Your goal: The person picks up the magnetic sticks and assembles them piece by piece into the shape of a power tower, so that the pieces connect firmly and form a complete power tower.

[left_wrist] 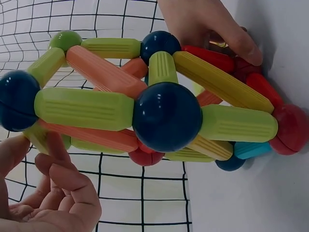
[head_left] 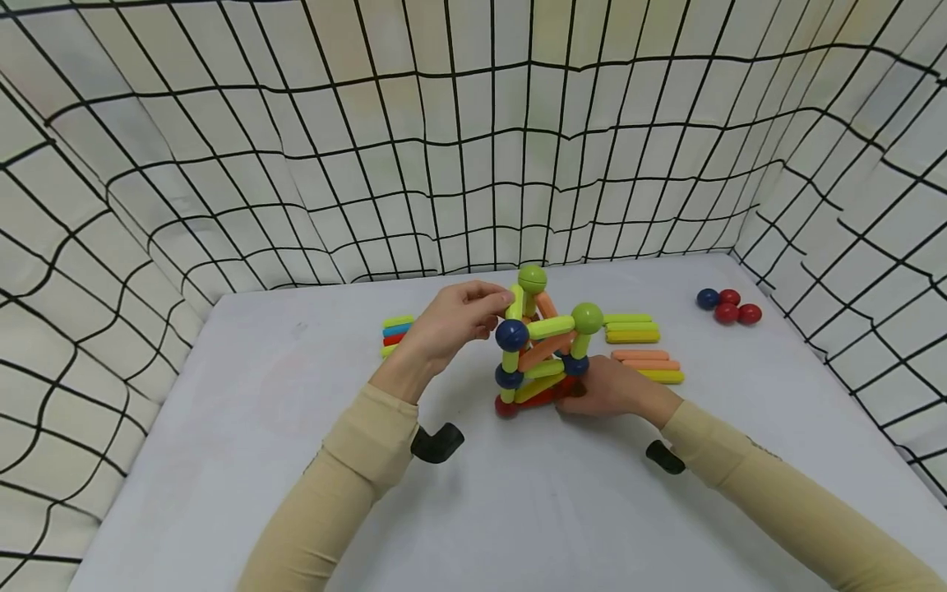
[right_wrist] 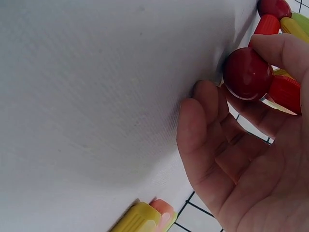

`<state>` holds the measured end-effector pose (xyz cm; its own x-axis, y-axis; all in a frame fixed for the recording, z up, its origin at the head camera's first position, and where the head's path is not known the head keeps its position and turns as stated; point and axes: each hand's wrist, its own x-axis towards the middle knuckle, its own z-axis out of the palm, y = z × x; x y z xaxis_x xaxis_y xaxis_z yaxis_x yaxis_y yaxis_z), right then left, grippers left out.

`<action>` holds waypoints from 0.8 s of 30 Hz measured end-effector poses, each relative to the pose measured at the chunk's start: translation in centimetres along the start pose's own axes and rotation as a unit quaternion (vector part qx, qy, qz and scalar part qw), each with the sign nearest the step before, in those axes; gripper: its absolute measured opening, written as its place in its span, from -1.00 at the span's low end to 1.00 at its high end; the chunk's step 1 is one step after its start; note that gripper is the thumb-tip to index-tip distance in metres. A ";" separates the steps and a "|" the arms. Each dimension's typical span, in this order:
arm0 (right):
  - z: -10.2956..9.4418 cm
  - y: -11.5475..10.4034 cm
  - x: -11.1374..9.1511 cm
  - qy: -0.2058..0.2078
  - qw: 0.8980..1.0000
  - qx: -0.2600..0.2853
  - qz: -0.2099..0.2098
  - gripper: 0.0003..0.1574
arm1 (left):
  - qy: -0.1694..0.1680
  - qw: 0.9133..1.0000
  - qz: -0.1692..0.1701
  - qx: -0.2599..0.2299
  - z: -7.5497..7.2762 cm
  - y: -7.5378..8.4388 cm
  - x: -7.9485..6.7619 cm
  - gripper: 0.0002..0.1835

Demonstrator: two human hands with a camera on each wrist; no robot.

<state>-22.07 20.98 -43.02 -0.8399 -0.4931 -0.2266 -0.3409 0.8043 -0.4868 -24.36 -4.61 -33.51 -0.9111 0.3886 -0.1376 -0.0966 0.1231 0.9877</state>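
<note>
A tower of coloured magnetic rods and balls (head_left: pixel 551 326) stands on the table, with red parts at its base and green and blue balls above. At its top left, my left hand (head_left: pixel 459 316) pinches a lime green rod (head_left: pixel 515 302) between thumb and index finger. That rod meets a dark blue ball (left_wrist: pixel 18 100) at the upper corner. Low on the other side, my right hand (head_left: pixel 614 386) holds a dark red ball (right_wrist: pixel 247 74) at the base, its thumb and index finger around it. Red rods (right_wrist: pixel 285 93) join this ball; the remaining fingers curl near the tabletop.
Right of the tower lie lime and yellow rods (head_left: pixel 632 327), with orange and yellow rods (head_left: pixel 651 364) nearer. Several loose red and blue balls (head_left: pixel 727 312) sit farther right. Behind my left hand are several coloured rods (head_left: pixel 396 330). Black netting (head_left: pixel 459 140) over white walls surrounds the table (head_left: pixel 518 510).
</note>
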 end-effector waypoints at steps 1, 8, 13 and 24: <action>0.0 0.0 0.0 0.002 1.000 -0.001 -0.002 -0.51 | -0.002 1.000 0.000 0.001 0.0 0.0 0.0 -0.64; -0.1 -0.1 -0.1 0.006 1.000 -0.007 -0.009 -0.48 | -0.005 1.000 -0.001 0.004 0.2 0.3 0.1 -0.65; -0.1 -0.1 -0.2 0.007 1.000 -0.010 -0.013 -0.48 | -0.016 1.000 0.003 0.005 0.2 0.4 0.2 -0.65; -0.1 0.0 -0.2 0.003 1.000 -0.003 -0.019 -0.45 | 0.006 0.997 0.042 0.066 0.6 -0.1 -0.9 -0.57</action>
<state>-21.97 21.16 -42.86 -0.8292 -0.5209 -0.2026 -0.3746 0.7870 -0.4903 -23.28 -4.43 -33.52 -0.9186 0.3916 -0.0532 0.0332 0.2107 0.9770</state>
